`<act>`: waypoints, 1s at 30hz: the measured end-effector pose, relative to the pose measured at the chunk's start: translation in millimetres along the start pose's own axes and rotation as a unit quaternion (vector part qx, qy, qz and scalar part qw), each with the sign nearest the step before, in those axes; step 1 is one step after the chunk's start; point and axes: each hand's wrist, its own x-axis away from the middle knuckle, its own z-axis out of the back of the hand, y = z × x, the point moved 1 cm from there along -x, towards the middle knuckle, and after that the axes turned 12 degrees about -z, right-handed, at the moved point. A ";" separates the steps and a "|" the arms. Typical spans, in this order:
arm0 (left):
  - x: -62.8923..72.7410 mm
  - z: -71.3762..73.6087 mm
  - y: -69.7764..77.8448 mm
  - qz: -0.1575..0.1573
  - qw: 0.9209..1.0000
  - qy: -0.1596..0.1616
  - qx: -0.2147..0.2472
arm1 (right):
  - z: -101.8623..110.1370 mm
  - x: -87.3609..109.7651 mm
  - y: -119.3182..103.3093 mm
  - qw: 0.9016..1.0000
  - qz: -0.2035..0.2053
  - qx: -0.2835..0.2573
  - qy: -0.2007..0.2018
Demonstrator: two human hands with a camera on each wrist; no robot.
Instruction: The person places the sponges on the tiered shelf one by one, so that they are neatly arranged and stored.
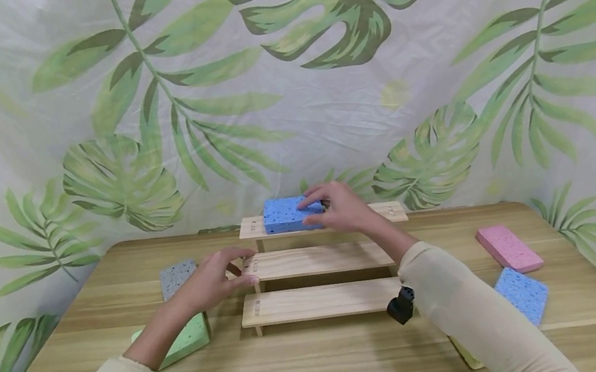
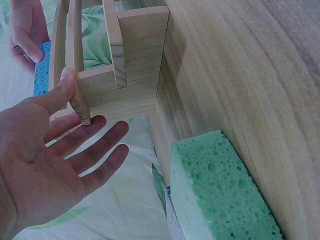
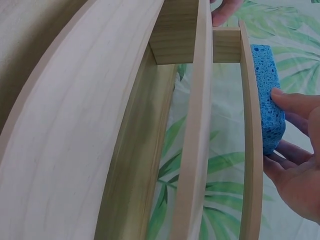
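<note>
A three-tier wooden step rack (image 1: 320, 260) stands at the back of the table. On its top tier, left of the middle, lies a speckled blue sponge (image 1: 282, 216). My right hand (image 1: 342, 206) holds this sponge by its right end; in the right wrist view the thumb lies on one face of the sponge (image 3: 267, 95) and fingers sit at its end. My left hand (image 1: 211, 282) pinches the left end of the middle tier. Seen from the left wrist, its thumb and index finger are at the board's end, and the other fingers (image 2: 102, 155) spread apart.
At the left, a grey sponge (image 1: 178, 276) and a green sponge (image 1: 188, 341) lie partly behind my left arm. To the right are a pink sponge (image 1: 509, 248), another blue sponge (image 1: 525, 294) and a yellow piece (image 1: 466, 354) mostly covered by my right sleeve. A leaf-print cloth (image 1: 323, 119) hangs behind the table.
</note>
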 end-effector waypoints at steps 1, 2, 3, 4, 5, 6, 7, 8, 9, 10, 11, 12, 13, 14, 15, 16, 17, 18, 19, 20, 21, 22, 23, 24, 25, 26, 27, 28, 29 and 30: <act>0.0 -0.1 -0.3 0.001 1.000 0.000 0.000 | 0.0 0.3 -0.1 1.000 -0.001 -0.004 -0.002; 0.1 -0.1 -0.7 0.000 1.000 0.000 -0.001 | 0.0 0.5 0.0 1.000 0.000 -0.006 -0.003; 0.0 -0.2 -1.0 0.000 1.000 0.000 0.000 | -0.1 0.7 0.3 1.000 -0.002 -0.009 -0.004; 0.0 -0.3 -1.4 0.000 1.000 0.000 0.000 | -0.5 0.8 0.6 1.000 -0.002 -0.013 -0.006; -0.3 -0.6 -1.7 0.000 1.000 0.000 0.001 | -0.7 0.9 1.0 1.000 -0.002 -0.017 -0.007; -0.3 -0.7 -1.9 -0.001 1.000 -0.001 0.001 | -0.8 1.0 1.3 1.000 -0.001 -0.020 -0.008; -0.5 -1.0 -2.1 -0.001 1.000 -0.001 0.002 | -0.9 1.0 1.5 1.000 -0.001 -0.023 -0.010; -0.4 -1.0 -2.0 -0.001 1.000 -0.002 0.002 | -1.0 1.1 1.8 1.000 0.000 -0.024 -0.011; -0.4 -1.1 -1.9 0.000 1.000 -0.001 0.003 | -1.1 1.0 2.0 1.000 0.000 -0.027 -0.012; -0.5 -1.1 -2.1 0.000 1.000 -0.001 0.003 | -1.2 1.0 2.3 1.000 0.003 -0.027 -0.012; -0.7 -1.0 -2.0 0.001 1.000 -0.001 0.003 | -1.1 1.1 2.6 1.000 0.004 -0.027 -0.011; -0.6 -0.8 -2.0 0.000 1.000 -0.001 0.003 | -1.0 1.2 2.8 1.000 0.006 -0.027 -0.011; -0.7 -0.6 -2.0 0.000 1.000 -0.001 0.003 | -1.2 1.0 3.5 1.000 0.011 -0.024 -0.008; -0.7 -0.5 -1.9 0.001 1.000 -0.001 0.003 | -1.1 1.0 4.0 1.000 0.013 -0.024 -0.007; -0.8 -0.4 -2.1 0.002 1.000 0.000 0.003 | -1.1 0.9 4.2 1.000 0.014 -0.024 -0.006; -0.9 -0.3 -2.3 0.002 1.000 0.000 0.003 | -1.1 1.1 4.5 1.000 0.016 -0.023 -0.005; -0.7 -0.2 -2.3 0.003 1.000 0.000 0.003 | -1.0 1.3 4.3 1.000 0.016 -0.023 -0.005; -0.5 0.1 -2.4 0.001 1.000 -0.001 0.002 | -0.8 1.5 4.1 1.000 0.015 -0.022 -0.006; -0.6 0.0 -2.7 0.003 1.000 0.000 0.002 | -0.7 1.7 3.7 1.000 0.015 -0.020 -0.006; -0.5 -0.1 -2.9 0.004 1.000 0.000 0.002 | -0.3 2.2 2.7 1.000 0.013 -0.020 -0.008; -0.4 -0.2 -3.2 0.005 1.000 0.000 0.002 | -0.2 2.5 2.0 1.000 0.012 -0.018 -0.008; -0.3 0.1 -3.3 0.002 1.000 0.000 0.002 | -0.1 2.8 1.3 1.000 0.013 -0.016 -0.008; -0.1 0.2 -3.4 0.002 1.000 0.000 0.002 | 0.0 3.0 0.6 1.000 0.012 -0.016 -0.009; 0.0 0.1 -3.4 0.002 1.000 0.000 0.002 | 0.0 3.3 0.2 1.000 0.013 -0.014 -0.008; 0.1 0.0 -3.3 0.005 1.000 0.000 0.002 | -0.1 3.4 -0.2 1.000 0.011 -0.013 -0.007; 0.2 0.1 -3.1 0.005 1.000 0.000 0.002 | -0.3 3.4 -0.2 1.000 0.010 -0.013 -0.007; 0.2 0.3 -2.8 0.004 1.000 -0.001 0.001 | -0.5 3.4 -0.1 1.000 0.008 -0.014 -0.007; 0.0 0.3 -2.6 0.003 1.000 -0.001 0.001 | -0.5 3.3 0.1 1.000 0.005 -0.015 -0.007; -0.2 0.3 -2.3 0.005 1.000 -0.001 0.001 | -0.7 2.8 0.7 1.000 0.005 -0.015 -0.007; -0.4 0.4 -2.0 0.004 1.000 -0.001 0.000 | -0.7 2.7 0.8 1.000 0.005 -0.012 -0.005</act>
